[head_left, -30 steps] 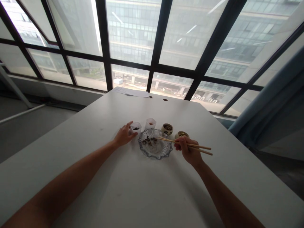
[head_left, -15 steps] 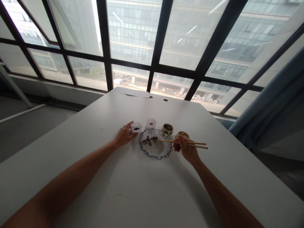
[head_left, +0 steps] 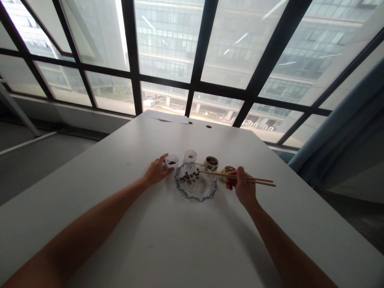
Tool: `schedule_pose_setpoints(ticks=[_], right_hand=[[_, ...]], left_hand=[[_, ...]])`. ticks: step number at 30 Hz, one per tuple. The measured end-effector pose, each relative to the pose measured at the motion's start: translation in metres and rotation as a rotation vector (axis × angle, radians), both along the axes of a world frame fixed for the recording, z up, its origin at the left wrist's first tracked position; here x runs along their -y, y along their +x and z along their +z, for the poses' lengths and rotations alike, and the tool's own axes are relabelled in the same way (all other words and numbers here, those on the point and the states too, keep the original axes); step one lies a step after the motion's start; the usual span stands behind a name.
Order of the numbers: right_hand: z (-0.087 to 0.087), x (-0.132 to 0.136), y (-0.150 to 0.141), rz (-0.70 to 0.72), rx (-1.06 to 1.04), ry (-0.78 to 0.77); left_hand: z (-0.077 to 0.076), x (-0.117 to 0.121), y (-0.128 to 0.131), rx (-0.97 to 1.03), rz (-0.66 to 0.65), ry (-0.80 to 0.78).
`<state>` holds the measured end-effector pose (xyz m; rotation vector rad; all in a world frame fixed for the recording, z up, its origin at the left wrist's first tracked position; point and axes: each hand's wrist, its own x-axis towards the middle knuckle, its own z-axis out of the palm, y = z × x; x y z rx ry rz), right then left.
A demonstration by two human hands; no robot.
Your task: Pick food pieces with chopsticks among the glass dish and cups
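A pair of wooden chopsticks [head_left: 220, 174] is gripped in my right hand [head_left: 243, 187], their tips over the scalloped glass dish [head_left: 204, 193]. Several small dark pieces, like seeds or beans [head_left: 189, 176], lie in the left and upper part of that dish. My left hand [head_left: 158, 170] holds a small white cup [head_left: 172, 161] between thumb and fingers; dark bits sit inside it. Behind the dish stands a second white cup [head_left: 190, 156] with a little reddish content. A cream ceramic cup [head_left: 211, 163] with dark markings is beside it, and another ceramic cup [head_left: 228, 171] is partly hidden by my right hand.
The white table [head_left: 168, 240] carries paper sheets [head_left: 168, 117] at its far edge, near two round holes. Large black-framed windows [head_left: 168, 40] rise beyond it. A blue curtain [head_left: 339, 128] hangs on the right, and a white metal frame [head_left: 21, 108] stands at the left.
My right hand has shifted right and slightly back with the chopsticks, whose tips moved a little up and right. Dark pieces in the dish look more spread out. My left hand stays on the white cup.
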<state>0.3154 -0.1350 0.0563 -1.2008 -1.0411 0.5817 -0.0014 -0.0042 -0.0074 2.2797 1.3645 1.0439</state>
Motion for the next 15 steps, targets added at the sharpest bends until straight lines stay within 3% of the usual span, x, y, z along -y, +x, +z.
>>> schedule_pose_setpoints(ticks=[3, 5, 8, 11, 15], right_hand=[[-0.001, -0.001, 0.008, -0.178, 0.080, 0.158], [-0.003, 0.000, 0.014, -0.201, 0.209, 0.181], [-0.002, 0.001, 0.015, -0.162, 0.317, 0.152], [0.002, 0.005, 0.006, -0.140, 0.278, 0.186], [0.000, 0.011, -0.009, 0.024, 0.287, 0.089]], left_hand=[[0.001, 0.001, 0.000, -0.002, 0.002, -0.007], [0.002, 0.001, 0.000, 0.001, 0.000, -0.004], [0.002, 0.001, 0.000, 0.001, -0.007, -0.010], [0.002, 0.001, 0.000, 0.001, -0.014, -0.012], [0.003, 0.001, 0.000, 0.000, -0.009, -0.007]])
